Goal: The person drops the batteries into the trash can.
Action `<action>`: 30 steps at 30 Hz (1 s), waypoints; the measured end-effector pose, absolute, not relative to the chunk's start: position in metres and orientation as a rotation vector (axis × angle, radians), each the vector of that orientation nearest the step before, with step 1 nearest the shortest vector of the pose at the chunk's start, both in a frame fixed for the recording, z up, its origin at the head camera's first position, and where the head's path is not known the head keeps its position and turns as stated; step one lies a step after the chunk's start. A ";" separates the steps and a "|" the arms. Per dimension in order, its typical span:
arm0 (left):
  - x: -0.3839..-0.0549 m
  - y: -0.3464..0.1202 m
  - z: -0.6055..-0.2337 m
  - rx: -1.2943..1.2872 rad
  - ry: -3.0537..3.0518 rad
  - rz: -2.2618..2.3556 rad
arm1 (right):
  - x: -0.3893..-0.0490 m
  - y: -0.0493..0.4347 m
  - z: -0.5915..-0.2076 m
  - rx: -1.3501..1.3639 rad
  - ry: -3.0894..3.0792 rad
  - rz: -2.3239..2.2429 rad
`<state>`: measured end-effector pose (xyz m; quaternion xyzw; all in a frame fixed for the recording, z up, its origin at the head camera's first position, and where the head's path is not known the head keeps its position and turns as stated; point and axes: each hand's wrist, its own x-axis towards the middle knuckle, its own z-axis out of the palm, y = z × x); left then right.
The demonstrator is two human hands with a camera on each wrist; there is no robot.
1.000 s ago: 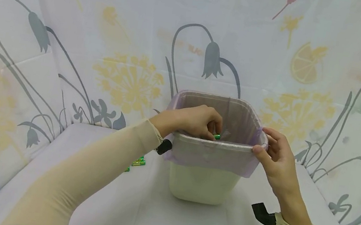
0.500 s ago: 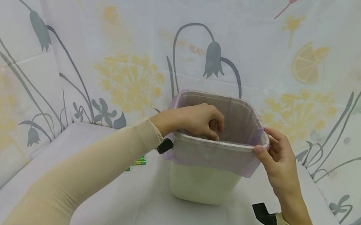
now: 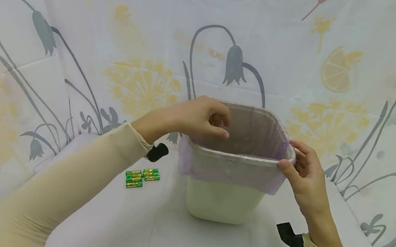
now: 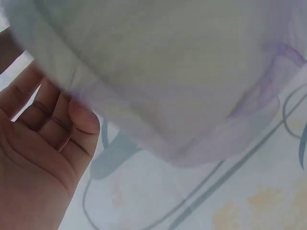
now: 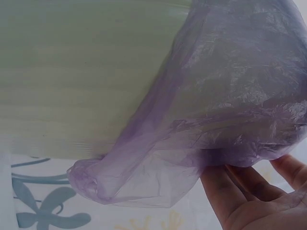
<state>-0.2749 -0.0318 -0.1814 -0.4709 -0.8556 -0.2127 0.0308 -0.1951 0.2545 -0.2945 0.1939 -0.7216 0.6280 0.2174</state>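
Observation:
A pale trash bin [image 3: 224, 204] stands on the white cloth, lined with a thin purple plastic bag [image 3: 233, 171] folded over its rim. My left hand [image 3: 200, 117] hovers over the bin's left side, fingers loosely bent with nothing between them. At the right corner my right hand [image 3: 304, 175] grips the rim and the bag, thumb in front and fingers behind. The right wrist view shows the bag [image 5: 235, 91] gathered in folds beside that hand [image 5: 264, 201]. Several green-and-gold batteries [image 3: 134, 178] lie in a cluster left of the bin. The bin's floor is hidden.
A white cloth [image 3: 163, 243] covers the table. Behind and to both sides hangs a curtain [image 3: 151, 25] printed with flowers. A black wrist mount [image 3: 157, 152] sticks out at the left cuff, and another mount [image 3: 289, 236] at the right.
My left hand has let go of a green battery inside the bin, then risen and moved left, uncovering the batteries on the table. The right hand keeps its grip on the rim.

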 end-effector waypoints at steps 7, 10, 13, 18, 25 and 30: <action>-0.267 -0.071 -0.178 -1.386 -2.583 -0.714 | -0.196 0.254 -0.295 0.539 -1.993 1.748; -0.267 -0.088 -0.180 -1.346 -2.555 -0.739 | -0.197 0.253 -0.295 0.545 -1.998 1.747; -0.266 -0.102 -0.183 -1.312 -2.541 -0.757 | -0.196 0.252 -0.295 0.545 -2.008 1.739; -0.267 -0.126 -0.197 -1.241 -2.576 -0.764 | -0.196 0.252 -0.296 0.546 -2.008 1.746; -0.271 -0.156 -0.239 -1.150 -2.648 -0.797 | -0.197 0.251 -0.295 0.549 -2.016 1.754; -0.273 -0.167 -0.270 -1.107 -2.720 -0.854 | -0.197 0.252 -0.295 0.540 -2.013 1.742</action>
